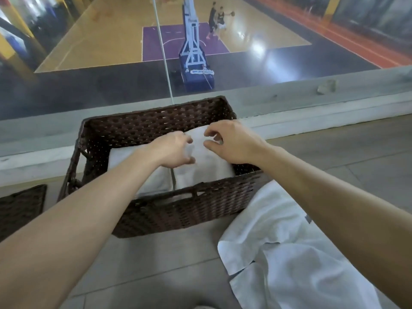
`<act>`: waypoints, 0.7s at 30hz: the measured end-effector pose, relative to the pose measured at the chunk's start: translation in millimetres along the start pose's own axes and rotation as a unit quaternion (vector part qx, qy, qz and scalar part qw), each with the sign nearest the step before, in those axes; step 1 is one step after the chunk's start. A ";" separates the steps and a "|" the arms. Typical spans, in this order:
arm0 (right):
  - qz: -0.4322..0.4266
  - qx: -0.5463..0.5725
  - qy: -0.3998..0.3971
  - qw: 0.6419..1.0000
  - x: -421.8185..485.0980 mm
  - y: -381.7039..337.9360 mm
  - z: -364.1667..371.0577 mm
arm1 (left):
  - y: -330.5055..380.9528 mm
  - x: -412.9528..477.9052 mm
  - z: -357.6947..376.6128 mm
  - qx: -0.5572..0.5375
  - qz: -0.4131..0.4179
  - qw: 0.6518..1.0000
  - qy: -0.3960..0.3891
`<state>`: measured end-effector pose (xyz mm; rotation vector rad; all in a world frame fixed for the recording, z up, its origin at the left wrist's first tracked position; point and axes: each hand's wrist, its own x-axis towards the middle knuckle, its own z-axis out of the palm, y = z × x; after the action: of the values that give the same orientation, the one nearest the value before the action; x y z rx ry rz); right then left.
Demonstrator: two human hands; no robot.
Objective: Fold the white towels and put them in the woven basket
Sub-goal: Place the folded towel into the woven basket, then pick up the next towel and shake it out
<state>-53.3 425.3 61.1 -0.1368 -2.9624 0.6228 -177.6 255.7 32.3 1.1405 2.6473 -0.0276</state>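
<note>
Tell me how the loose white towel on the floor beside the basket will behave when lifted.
The loose towel lies rumpled in soft folds, so it will probably flop and drape, not hold shape. It looks thin, so likely light. One corner lies folded over, so it may unfold unevenly.

Dim, soft, wide-angle distortion, floor glare

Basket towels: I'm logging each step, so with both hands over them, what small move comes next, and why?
Probably draw the left hand and right hand out of the basket toward the loose towel on the floor beside it: two folded towels already lie inside, and that one is unfolded.
</note>
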 end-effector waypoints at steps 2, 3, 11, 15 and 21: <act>-0.008 0.043 0.078 0.996 -39.6 -2.5 -15.0 | 25.3 -31.3 -11.4 -0.028 0.023 0.997 0.073; -0.007 0.052 0.109 0.993 -61.1 0.0 -18.4 | 41.4 -50.2 -13.0 -0.040 0.044 0.991 0.122; 0.160 0.023 0.156 0.975 -240.8 74.9 48.2 | 177.2 -159.1 76.6 -0.012 0.171 0.959 0.226; 0.296 -0.059 -0.105 0.948 -323.0 116.4 110.4 | 202.0 -150.1 163.1 -0.084 0.071 0.994 -0.013; 0.266 -0.079 -0.102 0.955 -337.8 141.6 121.8 | 229.5 -124.1 225.7 -0.271 -0.011 0.955 -0.120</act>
<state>274.7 468.8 -137.5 -0.9635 -3.1763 0.4661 120.1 299.4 -136.5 0.8554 2.2425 0.4919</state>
